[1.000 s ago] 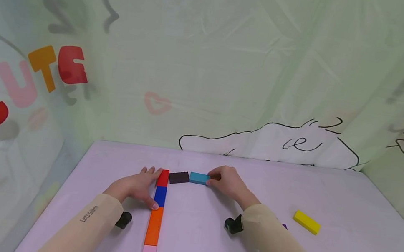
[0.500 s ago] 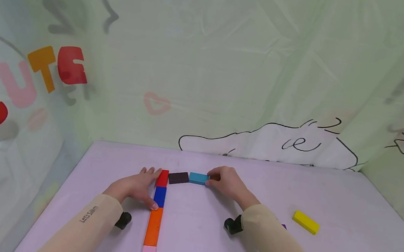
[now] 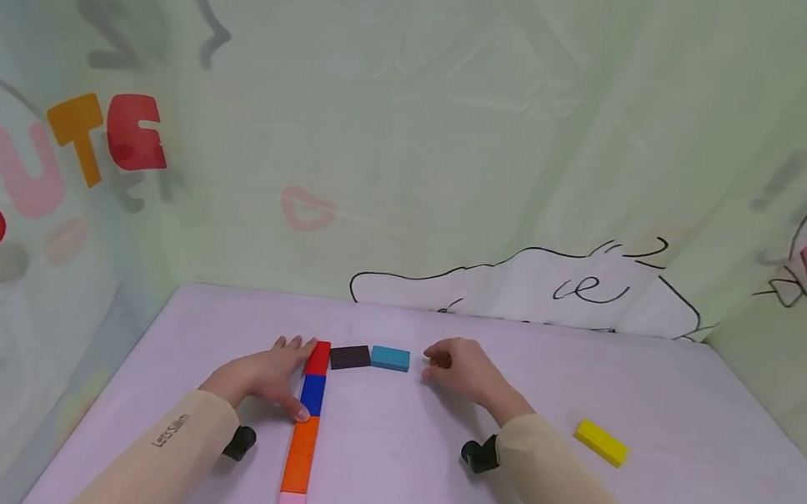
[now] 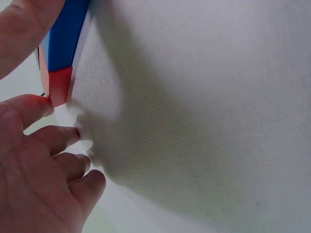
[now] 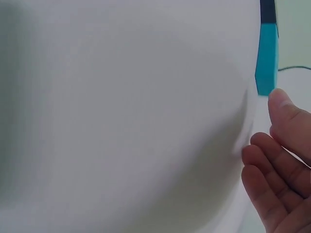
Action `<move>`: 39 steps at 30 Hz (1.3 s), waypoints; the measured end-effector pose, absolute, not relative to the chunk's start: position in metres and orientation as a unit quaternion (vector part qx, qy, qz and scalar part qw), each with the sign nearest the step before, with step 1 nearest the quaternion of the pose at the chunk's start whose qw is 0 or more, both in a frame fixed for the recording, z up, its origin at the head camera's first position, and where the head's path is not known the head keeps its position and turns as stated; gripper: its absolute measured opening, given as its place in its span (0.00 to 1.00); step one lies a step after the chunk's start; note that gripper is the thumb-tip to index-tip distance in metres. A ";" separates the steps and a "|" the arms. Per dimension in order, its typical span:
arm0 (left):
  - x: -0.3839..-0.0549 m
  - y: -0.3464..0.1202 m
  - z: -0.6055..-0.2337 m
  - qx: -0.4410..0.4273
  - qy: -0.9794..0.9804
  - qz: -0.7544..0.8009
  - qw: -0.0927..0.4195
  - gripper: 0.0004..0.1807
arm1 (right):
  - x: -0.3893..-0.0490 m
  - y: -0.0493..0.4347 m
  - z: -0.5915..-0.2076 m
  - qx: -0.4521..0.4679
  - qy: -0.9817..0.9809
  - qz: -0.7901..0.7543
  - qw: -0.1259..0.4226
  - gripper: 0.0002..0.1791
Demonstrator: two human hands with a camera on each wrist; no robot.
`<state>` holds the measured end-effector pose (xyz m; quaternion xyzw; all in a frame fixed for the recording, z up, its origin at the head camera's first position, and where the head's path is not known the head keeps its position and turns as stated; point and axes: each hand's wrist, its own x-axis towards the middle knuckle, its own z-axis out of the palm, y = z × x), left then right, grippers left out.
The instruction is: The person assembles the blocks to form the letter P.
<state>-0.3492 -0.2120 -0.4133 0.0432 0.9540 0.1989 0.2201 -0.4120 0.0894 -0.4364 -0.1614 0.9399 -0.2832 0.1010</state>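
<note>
- Head view: light blue block (image 3: 390, 359) sits near the desk's (image 3: 407, 471) far edge, just beside the right hand (image 3: 468, 371), whose grip hangs loosely half-open, a small gap away
- Left hand's (image 3: 263, 376) grip is spread wide along the red block (image 3: 318, 358) and dark blue block (image 3: 313, 395)
- Yellow block's (image 3: 601, 443) off toward the right edge
- Left wrist view: fingertip touching the red end
- Right wrist view: thumb's pointing at the light blue end

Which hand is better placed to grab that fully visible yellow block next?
Probably the right hand: it holds nothing, sits apart from the light blue block, and is nearer the yellow block. The left hand is farther off, touching the red block.
</note>
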 end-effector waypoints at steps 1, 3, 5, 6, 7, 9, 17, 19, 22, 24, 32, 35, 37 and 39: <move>-0.350 -0.212 -0.414 0.043 0.954 0.199 0.220 0.60 | -0.411 0.093 -0.435 -0.164 0.940 -0.281 0.102 0.18; -0.351 -0.212 -0.415 0.044 0.954 0.198 0.221 0.60 | -0.410 0.102 -0.434 -0.164 0.940 -0.279 0.105 0.18; -0.351 -0.213 -0.415 0.047 0.954 0.195 0.222 0.60 | -0.409 0.112 -0.431 -0.169 0.940 -0.277 0.103 0.18; -0.352 -0.213 -0.416 0.048 0.954 0.196 0.222 0.60 | -0.408 0.118 -0.429 -0.172 0.941 -0.275 0.100 0.18; -0.353 -0.214 -0.416 0.050 0.954 0.194 0.221 0.60 | -0.407 0.124 -0.428 -0.176 0.941 -0.274 0.097 0.18; -0.354 -0.215 -0.416 0.052 0.955 0.191 0.220 0.60 | -0.405 0.138 -0.424 -0.184 0.941 -0.271 0.089 0.18; -0.356 -0.216 -0.415 0.056 0.956 0.187 0.220 0.60 | -0.381 0.193 -0.409 -0.154 0.950 -0.254 0.096 0.21; -0.356 -0.216 -0.414 0.057 0.956 0.185 0.218 0.60 | -0.373 0.206 -0.407 -0.151 0.953 -0.248 0.092 0.21; -0.357 -0.217 -0.414 0.058 0.956 0.187 0.217 0.61 | -0.361 0.223 -0.404 -0.156 0.956 -0.235 0.083 0.20; -0.357 -0.218 -0.414 0.060 0.957 0.187 0.215 0.61 | -0.353 0.232 -0.402 -0.163 0.956 -0.230 0.078 0.20; -0.358 -0.220 -0.413 0.061 0.955 0.189 0.219 0.61 | -0.309 0.260 -0.410 -0.167 0.949 -0.242 0.109 0.19; -0.358 -0.221 -0.413 0.062 0.955 0.190 0.220 0.60 | -0.293 0.267 -0.417 -0.167 0.942 -0.253 0.146 0.19; -0.359 -0.221 -0.413 0.061 0.955 0.190 0.221 0.61 | -0.283 0.269 -0.421 -0.165 0.938 -0.254 0.171 0.19; -0.360 -0.222 -0.413 0.060 0.955 0.188 0.222 0.61 | -0.274 0.272 -0.425 -0.162 0.936 -0.249 0.185 0.18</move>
